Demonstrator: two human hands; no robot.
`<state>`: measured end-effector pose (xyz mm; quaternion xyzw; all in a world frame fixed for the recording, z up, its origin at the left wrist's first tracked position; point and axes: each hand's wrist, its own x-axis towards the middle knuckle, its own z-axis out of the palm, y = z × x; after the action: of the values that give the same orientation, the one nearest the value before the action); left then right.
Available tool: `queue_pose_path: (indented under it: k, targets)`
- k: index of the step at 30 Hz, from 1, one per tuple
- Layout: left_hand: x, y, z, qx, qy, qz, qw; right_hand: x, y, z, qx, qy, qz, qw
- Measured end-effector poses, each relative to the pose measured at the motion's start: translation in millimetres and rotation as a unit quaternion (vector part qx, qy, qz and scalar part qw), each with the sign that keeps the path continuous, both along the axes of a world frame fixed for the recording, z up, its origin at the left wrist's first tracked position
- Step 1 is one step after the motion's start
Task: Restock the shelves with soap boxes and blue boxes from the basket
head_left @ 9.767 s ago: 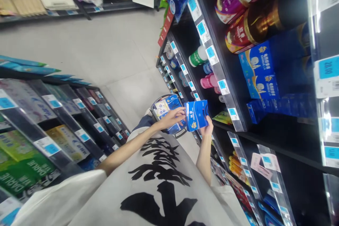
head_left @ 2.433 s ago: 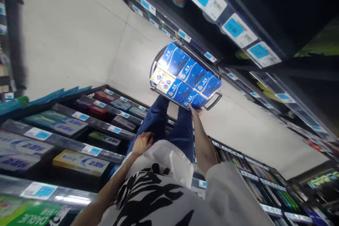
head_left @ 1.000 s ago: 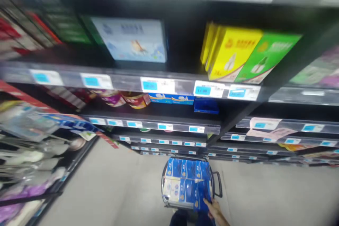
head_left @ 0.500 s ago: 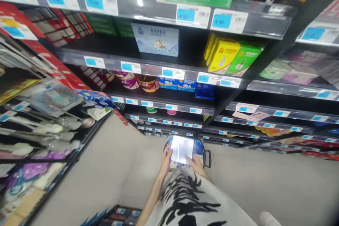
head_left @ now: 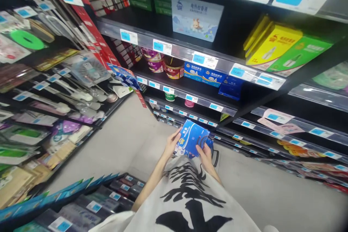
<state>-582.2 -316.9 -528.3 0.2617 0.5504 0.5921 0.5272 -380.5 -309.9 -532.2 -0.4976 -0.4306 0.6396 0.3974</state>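
Note:
A blue box of mosquito coils (head_left: 193,135) is held up in front of my waist, tilted, with its printed face towards me. My left hand (head_left: 173,142) grips its left edge. Around the lower right corner closes my right hand (head_left: 206,154), thumb on the printed face. Partly hidden behind the box is a basket with a dark handle (head_left: 216,157). The fingers under the box are out of sight.
Ahead stands a shelf (head_left: 152,30) with price tags. It carries a pale blue box (head_left: 197,18), yellow boxes (head_left: 274,45), smaller blue boxes (head_left: 203,73) and round tubs (head_left: 174,68). Packaged utensils (head_left: 78,96) hang at left. Dark packages (head_left: 78,212) fill a display at lower left.
The box has turned in my hands: bright glare hid its face before, and now the blue print shows. My view has shifted, so the shelf items appear larger.

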Motion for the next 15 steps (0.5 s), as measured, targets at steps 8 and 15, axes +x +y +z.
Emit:
queue_pose_path:
  k: [8, 15]
  targets:
    - [-5, -9, 12.2, 0.071, -0.018, 0.0, 0.997, 8, -14, 21.9, 0.419, -0.267, 0.009, 0.868]
    - [1, -14, 33.8, 0.146, -0.097, 0.088, 0.981, 5, -6, 51.9, 0.556, -0.249, -0.001, 0.793]
